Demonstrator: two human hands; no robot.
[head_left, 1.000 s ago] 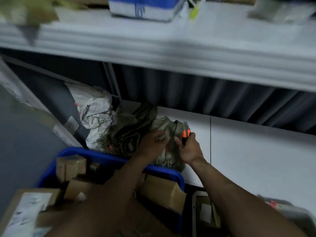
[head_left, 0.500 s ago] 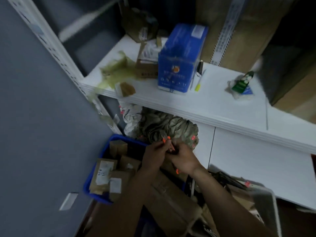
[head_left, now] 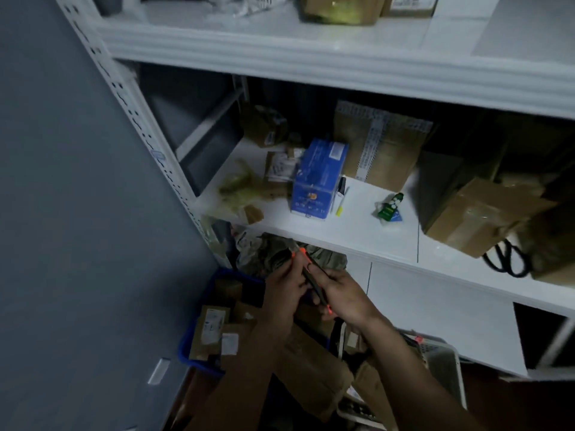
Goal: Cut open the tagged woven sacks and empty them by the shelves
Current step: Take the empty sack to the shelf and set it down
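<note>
— What can't you make out down there?

— Plenty; it's dim and smeared. My right grip (head_left: 342,293) is curled round the black body of the cutter (head_left: 312,276) and hides its middle, so only orange bits show at either end. My left grip (head_left: 284,290) pinches the upper orange end in its fingertips. Whether a blade is out, I can't tell.

— And the sack?

— The woven sack (head_left: 273,258) lies just beyond both grips. It is crumpled grey-green cloth with a coarse look. Its far side runs under the white shelf (head_left: 357,234), so most of it is hidden.

— Nearer than the grips?

— My forearms cover much of the blue bin (head_left: 199,349). It has a smooth plastic rim and holds flat cardboard parcels (head_left: 211,329) with pale labels. To the right of my right grip is a wire basket (head_left: 441,359), partly behind my arm.

— Higher up?

— A glossy blue box (head_left: 320,178) stands upright on the shelf, well beyond the grips. Far to the right are black loops (head_left: 504,259), scissors or cord, I can't say.
</note>
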